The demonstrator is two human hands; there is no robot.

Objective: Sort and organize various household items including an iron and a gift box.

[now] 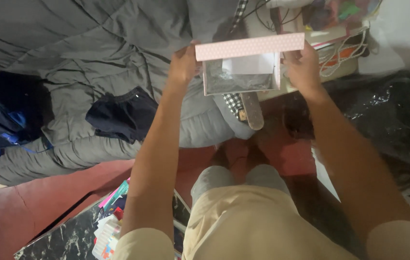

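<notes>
Pink and dotted, the one cardboard box (243, 67) hangs in the air between your two hands, above the near edge of the grey duvet (94, 53). Your left hand (183, 63) and right hand (302, 67) each clasp an end. Its lid flap stands open, so tilting it forward could spill whatever lies inside. One dark garment (123, 114) lies on the duvet.
</notes>
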